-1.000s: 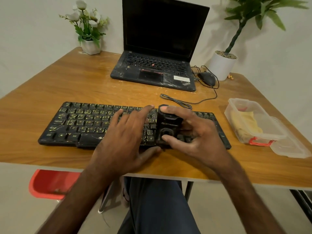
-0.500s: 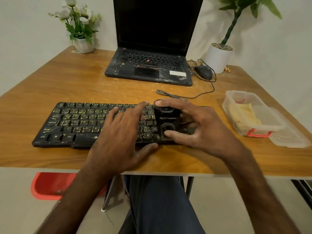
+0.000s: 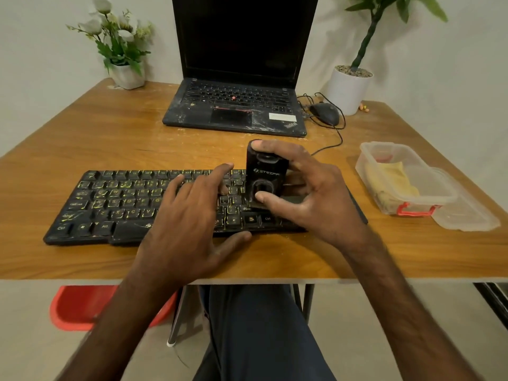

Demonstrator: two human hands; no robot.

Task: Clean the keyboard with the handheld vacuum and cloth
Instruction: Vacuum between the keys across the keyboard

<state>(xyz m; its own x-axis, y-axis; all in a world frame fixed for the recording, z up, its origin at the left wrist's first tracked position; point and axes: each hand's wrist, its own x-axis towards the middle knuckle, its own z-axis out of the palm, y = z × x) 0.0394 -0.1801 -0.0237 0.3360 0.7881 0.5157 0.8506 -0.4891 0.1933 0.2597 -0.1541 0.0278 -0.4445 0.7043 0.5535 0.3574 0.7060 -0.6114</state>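
Note:
A black keyboard [image 3: 118, 204] with yellow-lit letters lies along the near edge of the wooden table [image 3: 110, 138]. My right hand [image 3: 310, 196] grips a small black handheld vacuum [image 3: 266, 174] standing on the keyboard's right half, forefinger over its top and thumb on its front. My left hand [image 3: 189, 226] rests flat on the keys just left of the vacuum, fingers straight, thumb along the keyboard's front edge. A yellow cloth [image 3: 390, 180] lies inside a clear plastic box [image 3: 368, 152] at the right.
A dusty black laptop [image 3: 236, 105] stands open behind the keyboard. A black mouse [image 3: 325, 112] with its cable lies right of it. A flower pot [image 3: 127, 75] and a white plant pot [image 3: 347, 89] sit at the back corners. The box lid [image 3: 467, 215] lies beside the box.
My right hand has shifted the vacuum a little toward the keyboard's far edge. My left hand stays pressed on the keys. The camera has tilted slightly.

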